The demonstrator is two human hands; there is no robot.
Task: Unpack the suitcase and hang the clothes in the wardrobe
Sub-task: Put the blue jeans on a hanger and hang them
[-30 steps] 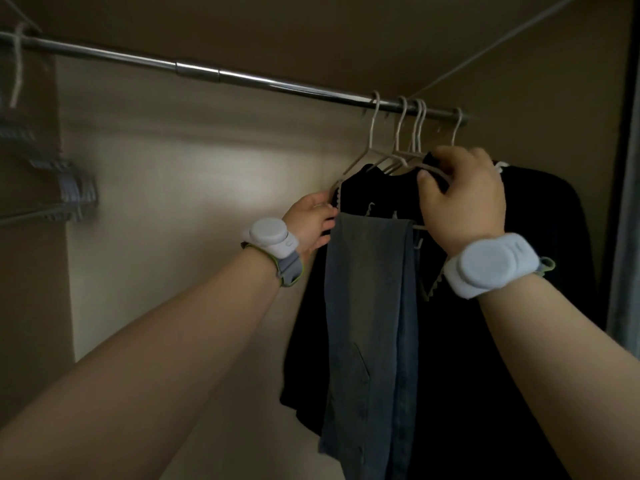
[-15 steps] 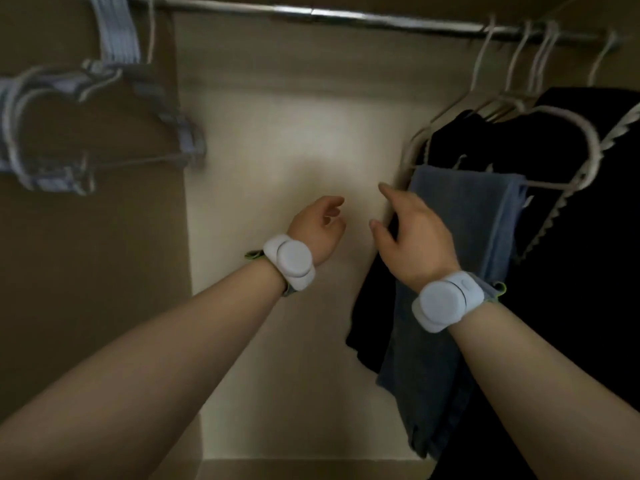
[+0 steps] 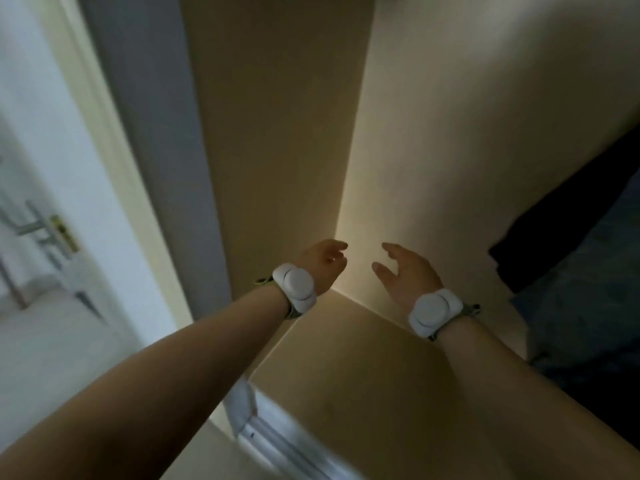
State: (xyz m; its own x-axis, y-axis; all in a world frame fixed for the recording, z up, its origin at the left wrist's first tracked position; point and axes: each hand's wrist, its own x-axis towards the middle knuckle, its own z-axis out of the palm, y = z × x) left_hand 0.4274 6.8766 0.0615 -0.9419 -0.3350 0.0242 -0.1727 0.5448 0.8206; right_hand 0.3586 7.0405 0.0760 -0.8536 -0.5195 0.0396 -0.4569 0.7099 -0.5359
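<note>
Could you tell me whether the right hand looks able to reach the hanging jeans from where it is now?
Probably yes. The right hand is open and empty, and the jeans hang just to its right with nothing between them.

Matt beige wardrobe panels (image 3: 485, 133) (smooth), dark cloth garment (image 3: 568, 237) — faded blue denim (image 3: 588, 306)

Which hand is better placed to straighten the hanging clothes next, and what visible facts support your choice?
Probably the right hand. It is open, empty and on the side where the jeans and dark garment hang. The left hand, also open and empty, sits nearer the wardrobe's side wall and would have to cross over.
</note>
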